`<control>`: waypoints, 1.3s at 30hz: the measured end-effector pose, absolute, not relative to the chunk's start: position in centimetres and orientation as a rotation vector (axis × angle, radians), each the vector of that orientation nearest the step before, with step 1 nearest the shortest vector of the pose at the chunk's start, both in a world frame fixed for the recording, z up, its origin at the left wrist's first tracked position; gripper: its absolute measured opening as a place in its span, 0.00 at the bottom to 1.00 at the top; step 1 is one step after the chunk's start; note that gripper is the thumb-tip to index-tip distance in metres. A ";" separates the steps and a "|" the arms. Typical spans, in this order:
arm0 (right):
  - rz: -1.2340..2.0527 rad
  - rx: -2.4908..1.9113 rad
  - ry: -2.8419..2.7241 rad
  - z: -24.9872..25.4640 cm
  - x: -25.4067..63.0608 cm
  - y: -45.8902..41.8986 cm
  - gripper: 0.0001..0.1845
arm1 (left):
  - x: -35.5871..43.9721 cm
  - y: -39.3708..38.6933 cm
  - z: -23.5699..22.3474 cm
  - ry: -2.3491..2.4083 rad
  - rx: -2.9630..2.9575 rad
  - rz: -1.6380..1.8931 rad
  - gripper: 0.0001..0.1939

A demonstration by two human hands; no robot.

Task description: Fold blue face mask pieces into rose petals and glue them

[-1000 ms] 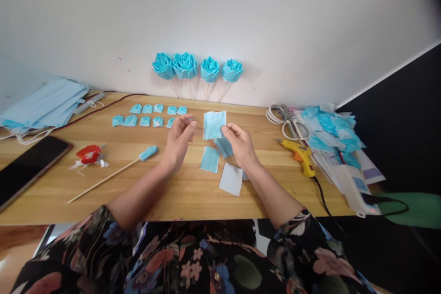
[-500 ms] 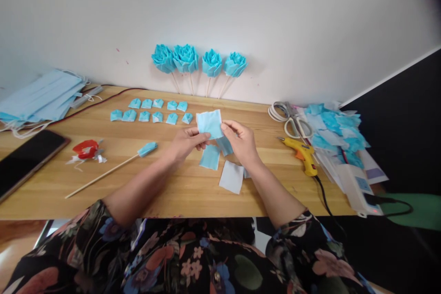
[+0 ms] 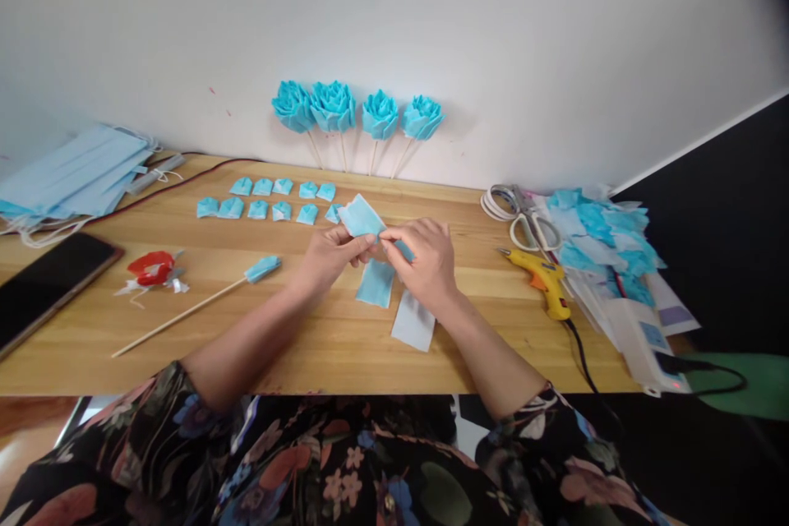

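I see soft, moderately bright light, faint shadows behind the flowers (image 3: 379, 115), slight hand (image 3: 326, 255) blur, and dark, distorted right edges.

This is a craft workspace; whether in a home or a shop cannot be told. A wood-grain counter (image 3: 296, 345) stands against a pale wall (image 3: 493, 33). From the counter's middle, handmade flowers (image 3: 333, 107) on sticks lean at twelve o'clock, scissors (image 3: 526, 222) lie at two, and a yellow hot-glue gun (image 3: 546, 279) at three. Blue and white scraps (image 3: 597, 230) are heaped beside the scissors. Pleated face masks (image 3: 86, 168) lie at ten o'clock, a smartphone (image 3: 53, 283) at nine.
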State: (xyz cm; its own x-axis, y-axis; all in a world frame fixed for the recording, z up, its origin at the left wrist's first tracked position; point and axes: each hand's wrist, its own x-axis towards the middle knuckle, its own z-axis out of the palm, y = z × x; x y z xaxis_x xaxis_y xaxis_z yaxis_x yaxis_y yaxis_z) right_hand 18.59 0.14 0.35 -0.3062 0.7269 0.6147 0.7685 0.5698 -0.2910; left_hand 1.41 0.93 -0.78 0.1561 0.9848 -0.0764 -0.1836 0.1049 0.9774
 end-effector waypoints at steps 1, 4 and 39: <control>-0.069 -1.199 -2.083 0.3 18.6 0.2 0.06 | 1.4 0.9 -0.8 1.001 1.072 1.123 0.10; -0.046 -1.228 -2.089 0.4 18.7 0.2 0.07 | 1.4 0.9 -0.8 0.973 1.107 1.124 0.10; 0.775 -1.293 -1.656 1.4 18.6 0.1 0.07 | 1.4 0.7 -0.2 1.018 1.108 1.130 0.07</control>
State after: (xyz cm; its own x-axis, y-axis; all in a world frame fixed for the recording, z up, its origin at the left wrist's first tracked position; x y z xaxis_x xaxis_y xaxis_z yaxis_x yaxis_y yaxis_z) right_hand 18.64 0.14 1.40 -0.0799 0.9632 0.2567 0.4197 0.2660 -0.8678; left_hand 1.45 0.74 -0.21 0.1466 0.9878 -0.0533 -0.1560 0.0762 0.9848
